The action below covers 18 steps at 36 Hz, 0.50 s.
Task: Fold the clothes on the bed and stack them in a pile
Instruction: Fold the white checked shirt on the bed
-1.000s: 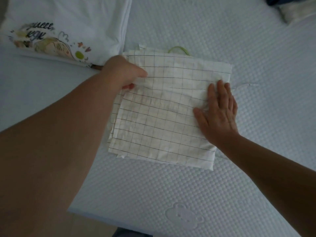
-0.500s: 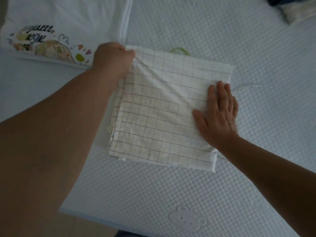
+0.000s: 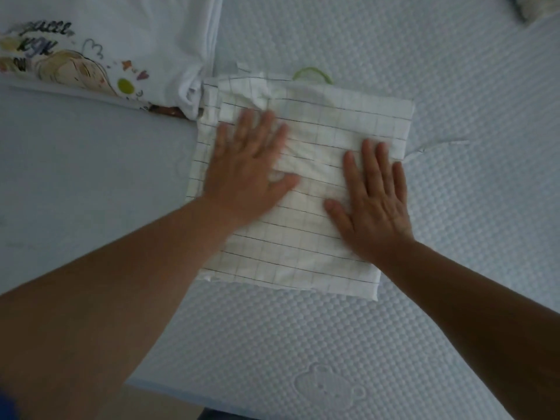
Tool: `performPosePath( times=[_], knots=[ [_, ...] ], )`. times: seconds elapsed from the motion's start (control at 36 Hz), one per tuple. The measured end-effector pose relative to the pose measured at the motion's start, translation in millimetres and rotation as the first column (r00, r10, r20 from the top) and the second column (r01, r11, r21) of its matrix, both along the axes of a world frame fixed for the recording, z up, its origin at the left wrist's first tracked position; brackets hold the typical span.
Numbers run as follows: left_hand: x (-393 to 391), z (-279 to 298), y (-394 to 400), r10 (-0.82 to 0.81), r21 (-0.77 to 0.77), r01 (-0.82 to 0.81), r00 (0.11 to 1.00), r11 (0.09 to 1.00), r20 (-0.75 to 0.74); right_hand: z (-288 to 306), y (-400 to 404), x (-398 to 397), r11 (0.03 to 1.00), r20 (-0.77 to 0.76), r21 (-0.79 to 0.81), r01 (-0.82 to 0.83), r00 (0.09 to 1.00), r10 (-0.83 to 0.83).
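Observation:
A white garment with a thin dark grid pattern (image 3: 339, 116) lies folded into a rough square in the middle of the bed. My left hand (image 3: 245, 168) lies flat on its left half with fingers spread and straight. On its right half my right hand (image 3: 372, 201) presses down flat, fingers straight. A folded white T-shirt with a cartoon print (image 3: 100, 47) lies at the upper left, touching the grid garment's top left corner.
The pale quilted mattress (image 3: 454, 86) stretches to the right and front, with an embossed bear mark (image 3: 327, 386) near the front edge. A yellow-green loop (image 3: 312, 73) peeks out behind the grid garment. A dark item and a pillow edge (image 3: 533, 7) sit at the top right corner.
My left hand let go of the garment's top left corner, which it had pulled up and left, and now lies flat on the cloth. My right hand stayed pressed in place.

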State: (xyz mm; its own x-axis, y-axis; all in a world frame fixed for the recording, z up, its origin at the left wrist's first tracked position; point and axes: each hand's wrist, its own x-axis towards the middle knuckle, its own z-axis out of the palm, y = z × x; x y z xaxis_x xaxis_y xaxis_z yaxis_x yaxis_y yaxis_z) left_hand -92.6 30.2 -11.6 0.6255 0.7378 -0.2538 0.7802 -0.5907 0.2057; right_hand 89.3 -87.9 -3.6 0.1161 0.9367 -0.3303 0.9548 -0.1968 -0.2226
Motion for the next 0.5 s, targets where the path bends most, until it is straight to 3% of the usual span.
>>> performPosePath(
  times=[0.19,0.28,0.33,0.39,0.44,0.5],
  knots=[
    [-2,2,15,0.256,0.009,-0.256,0.965,0.967,-0.047,2,-11,5,0.995,-0.109,0.025,0.097,0.990,-0.094],
    [-1,17,9,0.347,0.002,-0.347,0.938,0.938,0.012,14,-23,3,0.947,-0.257,0.030,0.321,0.918,-0.303],
    [-8,26,-2,0.385,-0.023,-0.385,0.917,0.923,0.101,21,-25,3,0.820,-0.365,-0.015,0.572,0.761,-0.537],
    [-21,38,-21,0.465,-0.044,-0.465,0.867,0.884,0.182,28,-17,8,0.635,-0.437,-0.109,0.765,0.537,-0.721],
    [-34,48,-46,0.562,-0.070,-0.562,0.794,0.824,0.232,33,-4,14,0.494,-0.494,-0.237,0.836,0.334,-0.803],
    [-41,55,-75,0.612,-0.109,-0.604,0.757,0.789,0.228,35,6,20,0.446,-0.523,-0.388,0.807,0.206,-0.827]
  ],
)
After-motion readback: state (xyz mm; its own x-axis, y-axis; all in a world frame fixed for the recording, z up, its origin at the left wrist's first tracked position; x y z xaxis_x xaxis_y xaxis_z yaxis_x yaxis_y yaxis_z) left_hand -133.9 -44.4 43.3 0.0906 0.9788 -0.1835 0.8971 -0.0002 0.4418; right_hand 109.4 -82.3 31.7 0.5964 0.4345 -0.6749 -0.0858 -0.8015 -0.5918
